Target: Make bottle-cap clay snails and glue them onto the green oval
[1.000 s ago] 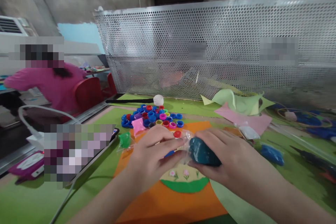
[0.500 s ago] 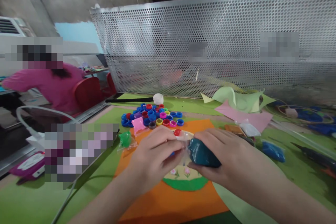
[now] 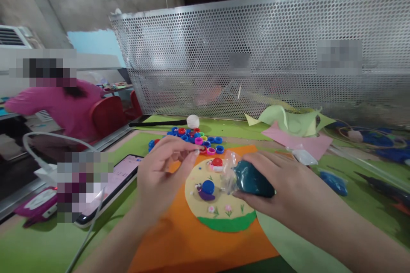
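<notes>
My right hand [image 3: 282, 187] is closed around a lump of dark teal clay [image 3: 253, 179] in a clear plastic wrap, held just above an orange felt sheet [image 3: 179, 239]. My left hand [image 3: 160, 170] hovers to the left of it, thumb and forefinger pinched together with a tiny bit I cannot make out at the tips. Between the hands lies a round yellow and green disc [image 3: 221, 211] with a blue cap on a purple clay shape [image 3: 207, 188] and a red cap [image 3: 217, 162].
A heap of coloured bottle caps [image 3: 195, 138] lies behind the felt. A phone [image 3: 112, 179] lies at the left. Pink and green paper [image 3: 294, 130] and a blue clay bag [image 3: 333, 183] lie at the right. A perforated metal screen [image 3: 256, 51] closes the back. A person in pink [image 3: 64, 102] sits far left.
My left hand has drawn back to the left, away from the teal clay, and uncovered the round disc with its caps. My right hand kept the clay nearly in place.
</notes>
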A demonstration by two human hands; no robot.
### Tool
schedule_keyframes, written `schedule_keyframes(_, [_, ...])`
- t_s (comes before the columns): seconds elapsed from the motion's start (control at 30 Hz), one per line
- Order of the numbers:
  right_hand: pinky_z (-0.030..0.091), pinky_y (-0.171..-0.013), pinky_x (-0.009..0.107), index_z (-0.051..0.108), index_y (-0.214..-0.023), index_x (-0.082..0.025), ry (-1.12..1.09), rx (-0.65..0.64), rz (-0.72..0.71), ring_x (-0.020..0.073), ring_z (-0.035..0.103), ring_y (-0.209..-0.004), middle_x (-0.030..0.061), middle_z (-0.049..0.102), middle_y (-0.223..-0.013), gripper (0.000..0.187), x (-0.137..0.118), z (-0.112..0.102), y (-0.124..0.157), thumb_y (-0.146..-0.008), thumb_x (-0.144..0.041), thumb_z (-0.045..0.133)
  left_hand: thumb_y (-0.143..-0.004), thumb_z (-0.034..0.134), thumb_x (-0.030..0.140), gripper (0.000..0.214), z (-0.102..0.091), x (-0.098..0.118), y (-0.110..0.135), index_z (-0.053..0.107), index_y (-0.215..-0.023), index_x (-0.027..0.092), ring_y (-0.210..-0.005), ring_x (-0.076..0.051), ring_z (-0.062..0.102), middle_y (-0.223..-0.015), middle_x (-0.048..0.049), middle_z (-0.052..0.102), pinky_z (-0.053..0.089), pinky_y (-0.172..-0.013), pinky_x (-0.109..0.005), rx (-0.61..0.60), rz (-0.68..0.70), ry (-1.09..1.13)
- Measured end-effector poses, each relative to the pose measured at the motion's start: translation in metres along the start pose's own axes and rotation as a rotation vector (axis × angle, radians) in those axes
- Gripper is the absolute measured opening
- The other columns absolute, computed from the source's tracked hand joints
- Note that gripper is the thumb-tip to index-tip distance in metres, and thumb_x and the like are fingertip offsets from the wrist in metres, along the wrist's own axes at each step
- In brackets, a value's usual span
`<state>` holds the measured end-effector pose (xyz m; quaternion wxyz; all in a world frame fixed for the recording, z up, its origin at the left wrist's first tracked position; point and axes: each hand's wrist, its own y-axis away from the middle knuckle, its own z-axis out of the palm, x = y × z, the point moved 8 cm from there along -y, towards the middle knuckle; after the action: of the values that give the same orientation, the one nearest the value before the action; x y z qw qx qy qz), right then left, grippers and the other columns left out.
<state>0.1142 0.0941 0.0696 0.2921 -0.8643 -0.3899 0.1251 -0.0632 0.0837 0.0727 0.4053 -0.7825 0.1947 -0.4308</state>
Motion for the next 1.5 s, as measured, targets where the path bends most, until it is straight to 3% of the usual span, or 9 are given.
schedule_keyframes(0.17, [0.049, -0.055, 0.035, 0.053, -0.093, -0.02, -0.035, -0.023, 0.01, 0.023, 0.063, -0.071, 0.0012, 0.066, -0.084, 0.038, -0.001, 0.002, -0.001, -0.066, -0.031, 0.077, -0.081, 0.058, 0.006, 0.02, 0.027, 0.014, 0.006, 0.065, -0.089, 0.022, -0.07, -0.011, 0.057, -0.081, 0.0005, 0.058, 0.049, -0.058, -0.021, -0.3, 0.109, 0.117])
schedule_keyframes(0.27, [0.047, -0.054, 0.035, 0.053, -0.089, -0.02, -0.039, -0.066, -0.003, 0.0226, 0.062, -0.069, 0.0005, 0.063, -0.08, 0.036, -0.004, 0.006, 0.0, -0.067, -0.035, 0.077, -0.081, 0.058, 0.005, 0.018, 0.035, 0.018, 0.009, 0.066, -0.087, 0.02, -0.069, -0.011, 0.058, -0.079, -0.0004, 0.06, 0.049, -0.057, -0.021, -0.371, 0.105, 0.136])
schedule_keyframes(0.4, [0.046, -0.052, 0.033, 0.055, -0.087, -0.018, -0.021, -0.098, -0.052, 0.0216, 0.061, -0.066, 0.0002, 0.062, -0.074, 0.038, -0.01, 0.008, -0.001, -0.064, -0.037, 0.079, -0.078, 0.06, 0.006, 0.018, 0.036, 0.016, 0.008, 0.067, -0.087, 0.02, -0.059, -0.009, 0.053, -0.077, 0.0, 0.06, 0.046, -0.05, -0.019, -0.365, 0.072, 0.122])
schedule_keyframes(0.63, [0.045, -0.053, 0.032, 0.06, -0.088, -0.016, 0.009, -0.094, -0.098, 0.0208, 0.061, -0.062, 0.0011, 0.063, -0.073, 0.04, -0.018, 0.008, -0.001, -0.061, -0.036, 0.081, -0.075, 0.056, 0.002, 0.018, 0.039, 0.023, 0.008, 0.066, -0.079, 0.016, -0.058, -0.009, 0.055, -0.074, -0.0014, 0.06, 0.045, -0.048, -0.016, -0.37, 0.147, 0.085])
schedule_keyframes(0.83, [0.042, -0.051, 0.032, 0.059, -0.082, -0.017, 0.038, -0.098, -0.118, 0.0205, 0.06, -0.059, -0.001, 0.061, -0.068, 0.037, -0.02, 0.006, -0.002, -0.06, -0.037, 0.082, -0.075, 0.055, 0.003, 0.014, 0.044, 0.021, 0.01, 0.062, -0.07, 0.014, -0.054, -0.008, 0.051, -0.068, -0.0008, 0.056, 0.043, -0.048, -0.017, -0.382, 0.088, 0.061])
schedule_keyframes(1.03, [0.041, -0.049, 0.032, 0.055, -0.08, -0.019, 0.053, -0.055, -0.077, 0.0203, 0.059, -0.057, -0.0021, 0.06, -0.066, 0.038, -0.015, 0.003, -0.003, -0.059, -0.035, 0.082, -0.073, 0.058, 0.004, 0.013, 0.044, 0.007, 0.011, 0.061, -0.071, 0.017, -0.059, -0.009, 0.052, -0.07, -0.0001, 0.055, 0.044, -0.053, -0.02, -0.434, -0.075, 0.157])
schedule_keyframes(1.2, [0.045, -0.052, 0.034, 0.053, -0.091, -0.019, 0.074, -0.009, 0.011, 0.0231, 0.062, -0.064, 0.0013, 0.065, -0.074, 0.038, 0.001, -0.004, 0.001, -0.068, -0.039, 0.076, -0.076, 0.059, 0.006, 0.017, 0.033, -0.009, 0.009, 0.064, -0.079, 0.023, -0.064, -0.009, 0.053, -0.077, 0.0014, 0.056, 0.044, -0.051, -0.015, -0.338, -0.228, 0.475])
schedule_keyframes(1.5, [0.049, -0.053, 0.038, 0.051, -0.09, -0.02, 0.043, -0.031, -0.011, 0.0251, 0.062, -0.066, 0.0019, 0.065, -0.077, 0.039, -0.002, -0.003, 0.003, -0.068, -0.038, 0.077, -0.081, 0.063, 0.015, 0.01, 0.036, -0.01, 0.012, 0.066, -0.08, 0.025, -0.063, -0.007, 0.052, -0.079, 0.0027, 0.055, 0.043, -0.054, -0.015, -0.35, -0.311, 0.473])
